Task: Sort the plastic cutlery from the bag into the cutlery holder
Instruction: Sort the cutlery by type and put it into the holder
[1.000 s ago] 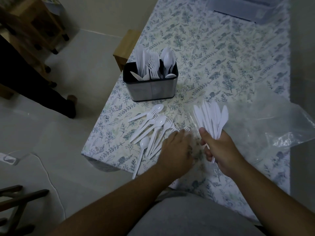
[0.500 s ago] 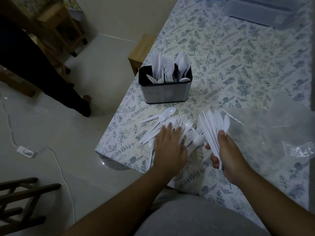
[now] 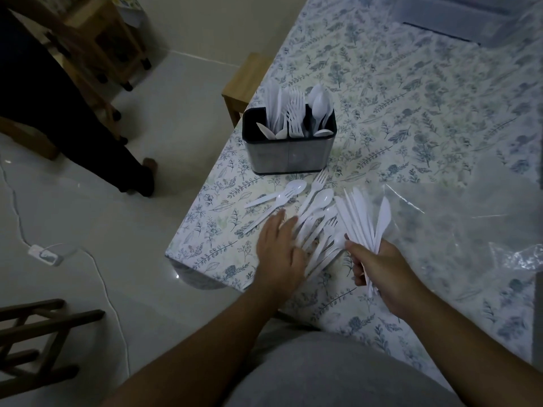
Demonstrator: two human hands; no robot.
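Right hand (image 3: 382, 268) grips a fanned bunch of white knives (image 3: 364, 218) by the handles, blades pointing up and away; left hand (image 3: 279, 251) lies flat, fingers straight, on the loose spoons and forks (image 3: 311, 218). Table (image 3: 411, 113) with leaf-print cloth runs from near edge to far right. Clear bag (image 3: 470, 230) lies crumpled on the cloth, right of the knives. Cutlery holder (image 3: 289, 154), dark rim and metal sides, stands near the table's left edge beyond the loose pile; knives, forks and spoons stand upright in its separate compartments.
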